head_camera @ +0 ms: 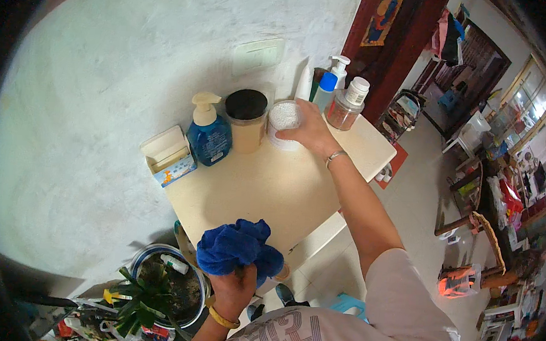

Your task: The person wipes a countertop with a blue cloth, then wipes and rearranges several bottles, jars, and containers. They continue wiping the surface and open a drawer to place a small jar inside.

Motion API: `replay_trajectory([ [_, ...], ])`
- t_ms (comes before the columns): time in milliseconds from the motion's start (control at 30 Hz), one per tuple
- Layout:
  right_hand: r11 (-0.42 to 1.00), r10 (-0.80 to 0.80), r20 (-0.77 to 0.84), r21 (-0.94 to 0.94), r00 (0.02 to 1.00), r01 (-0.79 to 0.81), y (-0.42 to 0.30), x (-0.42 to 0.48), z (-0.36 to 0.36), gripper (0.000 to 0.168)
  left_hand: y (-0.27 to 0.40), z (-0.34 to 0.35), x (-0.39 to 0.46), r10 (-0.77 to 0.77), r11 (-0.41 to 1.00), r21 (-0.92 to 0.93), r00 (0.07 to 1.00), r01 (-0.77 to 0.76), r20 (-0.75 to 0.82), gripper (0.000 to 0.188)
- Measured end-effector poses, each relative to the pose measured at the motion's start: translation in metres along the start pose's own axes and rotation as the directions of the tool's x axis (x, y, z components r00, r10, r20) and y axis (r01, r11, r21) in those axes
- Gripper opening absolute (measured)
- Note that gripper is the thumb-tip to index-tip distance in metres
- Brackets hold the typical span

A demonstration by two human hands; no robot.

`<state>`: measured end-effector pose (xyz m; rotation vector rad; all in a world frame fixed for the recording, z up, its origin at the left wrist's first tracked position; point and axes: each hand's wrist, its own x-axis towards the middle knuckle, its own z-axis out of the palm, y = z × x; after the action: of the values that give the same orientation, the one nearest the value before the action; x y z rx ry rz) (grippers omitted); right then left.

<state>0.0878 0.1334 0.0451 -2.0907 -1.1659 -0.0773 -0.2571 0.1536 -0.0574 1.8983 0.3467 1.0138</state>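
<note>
My left hand (234, 286) grips a bunched blue cloth (239, 249) over the near edge of a cream tabletop (262, 184). With fingers around its right side, my right hand (311, 130) holds a round clear container of cotton swabs (284, 124); whether its base touches the tabletop I cannot tell. Left of it stand a black-lidded jar (245, 121), a blue pump bottle (209, 137) and an open small carton (171, 158). Behind and right of my hand are a white tube (304, 82), a blue-capped bottle (324, 91), a white pump bottle (340, 70) and a clear jar (343, 111) with a white bottle (357, 91) on top.
A wall with a switch plate (258, 57) runs behind the tabletop. At lower left stands a potted plant (143, 299) beside bagged items. A dark red door frame (404, 51) rises at the back right; a shoe rack (402, 115) and cluttered furniture stand beyond the tiled floor (412, 213).
</note>
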Motion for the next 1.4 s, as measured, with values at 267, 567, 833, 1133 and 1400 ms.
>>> replay_trajectory([
  [267, 1.000, -0.012, -0.053, -0.002, 0.999, 0.012, 0.006, -0.006, 0.004, 0.103, 0.009, -0.002, 0.007, 0.008, 0.998, -0.067, 1.000, -0.008, -0.007, 0.027],
  [567, 0.998, 0.045, -0.031, 0.053, 0.999, -0.043, 0.028, -0.006, 0.003, 0.106, 0.013, -0.003, 0.004, -0.026, 0.999, -0.016, 0.995, 0.028, 0.091, 0.031],
  [833, 0.977, 0.170, -0.602, 0.204, 0.780, -0.056, 0.056, -0.018, -0.065, 0.047, 0.018, -0.006, 0.011, 0.060, 0.997, 0.053, 0.996, -0.063, 0.061, 0.024],
  [1133, 0.927, 0.363, -0.350, 0.234, 0.864, -0.294, 0.105, 0.017, -0.081, 0.110, 0.018, -0.001, 0.009, -0.038, 0.996, -0.084, 0.999, 0.040, 0.033, 0.027],
  [1400, 0.943, 0.328, -0.386, 0.196, 0.862, -0.271, 0.103, 0.013, -0.071, 0.084, 0.016, -0.007, 0.007, 0.002, 1.000, -0.013, 0.997, -0.001, 0.077, 0.034],
])
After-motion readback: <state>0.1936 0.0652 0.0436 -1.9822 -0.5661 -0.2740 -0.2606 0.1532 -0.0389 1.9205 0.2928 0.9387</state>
